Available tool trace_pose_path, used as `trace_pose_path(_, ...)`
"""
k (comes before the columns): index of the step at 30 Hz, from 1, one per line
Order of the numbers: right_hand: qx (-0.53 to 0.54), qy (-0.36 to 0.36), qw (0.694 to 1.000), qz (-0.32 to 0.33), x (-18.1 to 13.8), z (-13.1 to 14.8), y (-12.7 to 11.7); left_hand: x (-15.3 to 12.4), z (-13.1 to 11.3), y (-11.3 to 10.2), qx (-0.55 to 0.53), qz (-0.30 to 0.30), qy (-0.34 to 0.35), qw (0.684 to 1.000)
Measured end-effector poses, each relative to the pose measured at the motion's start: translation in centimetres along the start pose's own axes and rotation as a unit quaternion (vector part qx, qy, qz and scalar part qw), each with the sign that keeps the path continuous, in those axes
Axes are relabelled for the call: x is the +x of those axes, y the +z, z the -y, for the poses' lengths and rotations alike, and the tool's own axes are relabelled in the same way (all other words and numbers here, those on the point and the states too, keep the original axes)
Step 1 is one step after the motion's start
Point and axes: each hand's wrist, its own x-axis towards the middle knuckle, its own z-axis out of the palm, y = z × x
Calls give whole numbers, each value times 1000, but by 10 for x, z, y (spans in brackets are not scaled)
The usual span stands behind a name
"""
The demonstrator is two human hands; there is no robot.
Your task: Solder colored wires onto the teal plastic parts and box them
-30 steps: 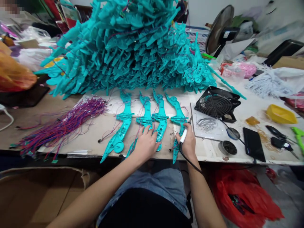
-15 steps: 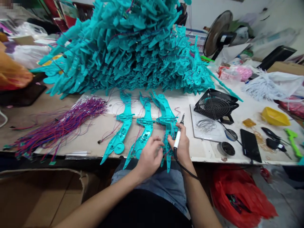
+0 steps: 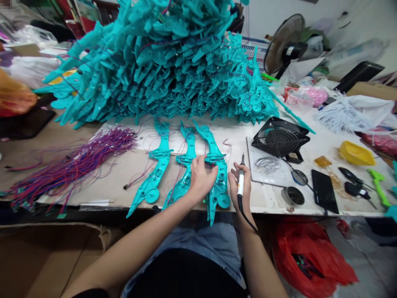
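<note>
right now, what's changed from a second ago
The front row's rightmost turquoise piece has moved left, onto or against the next one. The right hand has come off it; the left hand has shifted to its middle. The soldering iron stays in the right hand; the wire bundle is unmoved.

On the worktop [image 3: 263,203], a wire bundle [image 3: 83,165] lies left, a row of parts [image 3: 190,143] central, the heap [image 3: 173,70] behind them; the fan [image 3: 279,140] stands right, behind a tin [image 3: 293,195]
</note>
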Motion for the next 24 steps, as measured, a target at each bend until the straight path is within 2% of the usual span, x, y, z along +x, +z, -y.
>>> trace_pose_path(3,-15,-12,999,-33,3,-3,-4,40,-18,-4,97,22,49,994)
trace_pose_path(5,-19,-10,999,-48,4,-6,-7,70,-36,8,177,74,82,978)
trace_pose_path(7,-21,-9,998,-59,4,-11,-10,95,-52,31,235,127,101,958)
trace_pose_path(10,-27,-9,997,-68,4,-16,-16,112,-66,67,265,176,96,943)
trace_pose_path(13,-24,-9,997,-74,3,-19,-22,112,-68,82,269,172,66,945)
trace_pose_path(15,-14,-12,997,-74,4,-20,-24,109,-65,75,262,140,41,954)
trace_pose_path(20,-7,-35,997,-63,6,-19,-25,114,-48,41,185,-6,-62,981)
trace_pose_path(24,-21,-52,997,-53,7,-17,-22,122,-31,33,147,11,-116,982)
